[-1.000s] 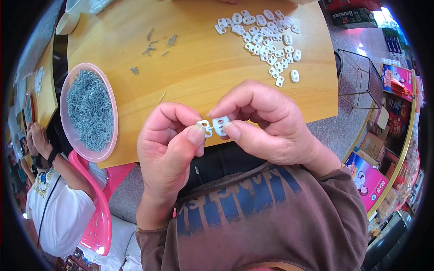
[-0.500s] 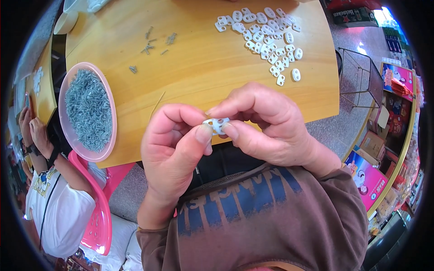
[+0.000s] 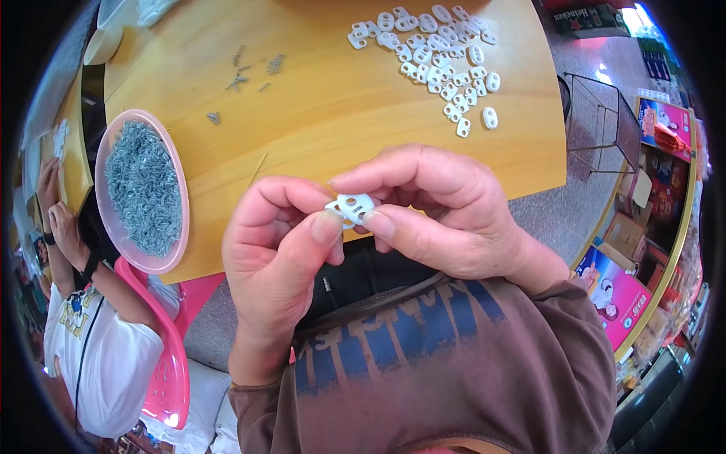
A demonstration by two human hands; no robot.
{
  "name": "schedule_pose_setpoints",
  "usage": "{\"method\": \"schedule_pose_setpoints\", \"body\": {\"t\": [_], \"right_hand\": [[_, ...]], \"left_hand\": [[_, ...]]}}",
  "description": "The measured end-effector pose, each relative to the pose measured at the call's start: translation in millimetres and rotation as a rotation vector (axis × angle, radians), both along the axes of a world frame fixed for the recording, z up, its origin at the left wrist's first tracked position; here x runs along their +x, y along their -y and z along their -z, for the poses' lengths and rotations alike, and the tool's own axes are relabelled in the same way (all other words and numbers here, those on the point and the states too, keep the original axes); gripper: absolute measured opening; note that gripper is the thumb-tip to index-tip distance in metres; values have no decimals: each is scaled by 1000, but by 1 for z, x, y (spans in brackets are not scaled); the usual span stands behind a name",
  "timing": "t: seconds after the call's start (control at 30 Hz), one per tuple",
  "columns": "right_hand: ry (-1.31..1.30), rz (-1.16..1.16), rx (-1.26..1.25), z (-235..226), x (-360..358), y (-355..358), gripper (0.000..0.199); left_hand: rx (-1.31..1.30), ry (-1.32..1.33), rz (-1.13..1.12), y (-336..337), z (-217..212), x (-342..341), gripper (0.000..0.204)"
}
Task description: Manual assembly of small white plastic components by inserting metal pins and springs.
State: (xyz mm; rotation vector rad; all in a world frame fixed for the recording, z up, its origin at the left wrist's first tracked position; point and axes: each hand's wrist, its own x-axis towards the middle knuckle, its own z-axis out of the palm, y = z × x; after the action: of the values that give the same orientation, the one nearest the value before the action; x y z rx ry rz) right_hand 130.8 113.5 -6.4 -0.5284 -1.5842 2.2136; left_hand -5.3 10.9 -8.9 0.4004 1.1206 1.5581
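Note:
My left hand (image 3: 276, 246) and my right hand (image 3: 439, 208) meet near the table's front edge, thumbs and fingertips pinched on a small white plastic two-hole cord lock (image 3: 355, 204). Its oval face with the holes shows between my thumbs. A second white part sticks out at its left side, under my left thumb; how far the two fit together is hidden by my fingers. At the far right of the table lies a loose spread of similar white cord lock parts (image 3: 439, 57), some oval, some with a squarer outline.
A pink oval bowl (image 3: 181, 227) full of small grey metal springs (image 3: 144, 185) stands at the left. Several loose springs (image 3: 237, 79) and a thin stick (image 3: 258, 168) lie on the wooden table (image 3: 318, 106). Another person (image 3: 106, 340) works at the left beside a pink chair (image 3: 170, 378).
The cord lock has turned in my fingers, so its oval face shows more. Both hands have shifted slightly left, and the whole view has moved a little.

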Motion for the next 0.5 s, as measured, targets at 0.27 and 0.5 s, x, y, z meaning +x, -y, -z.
{"method": "schedule_pose_setpoints", "body": {"t": [0.27,0.5], "right_hand": [[-49,17,1,3,1,1,27],[-55,54,114,7,1,4,27]], "left_hand": [[30,27,-57,1,2,10,12],[62,37,-115,2,4,18,11]]}}
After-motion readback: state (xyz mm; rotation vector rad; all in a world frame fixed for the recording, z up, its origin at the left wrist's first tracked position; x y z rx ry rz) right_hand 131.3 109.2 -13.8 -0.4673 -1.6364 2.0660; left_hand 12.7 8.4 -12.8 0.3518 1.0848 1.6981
